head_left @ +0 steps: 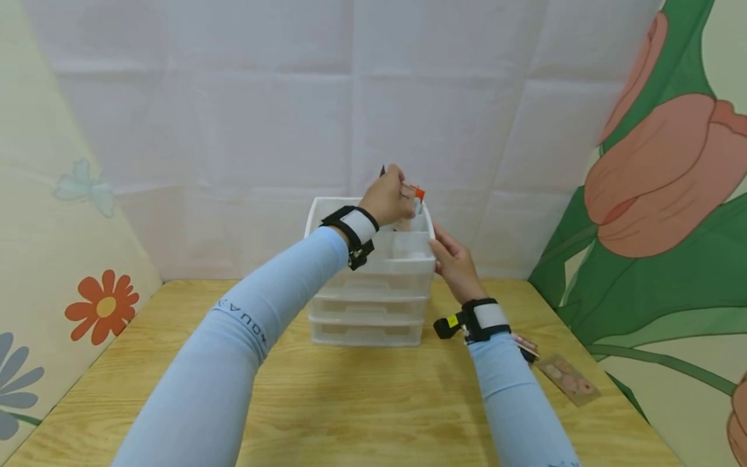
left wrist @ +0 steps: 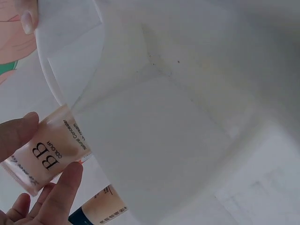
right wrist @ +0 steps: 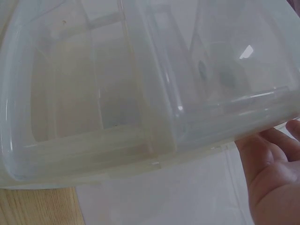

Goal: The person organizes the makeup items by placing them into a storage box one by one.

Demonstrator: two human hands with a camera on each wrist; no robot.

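Note:
My left hand [head_left: 388, 198] is over the top tray of a white drawer organizer [head_left: 367, 311]. It pinches a peach BB cream tube [left wrist: 49, 147] between thumb and fingers, beside the tray's white divider wall. A second peach tube with a dark cap [left wrist: 101, 206] shows below those fingers. In the head view, an orange-topped item [head_left: 418, 192] stands in the tray's back right, and a small dark tip [head_left: 382, 170] sticks up beyond the left hand. My right hand [head_left: 458, 263] rests against the organizer's upper right side; in the right wrist view, its fingertips [right wrist: 293, 127] are partly hidden.
The organizer stands on a wooden table [head_left: 362, 395], with a white sheet [head_left: 262, 130] behind it. Right of the right wrist lie a brown card with round shapes [head_left: 569, 379] and small pinkish and dark items [head_left: 525, 347], partly covered by the sleeve. Flower-patterned panels flank the table.

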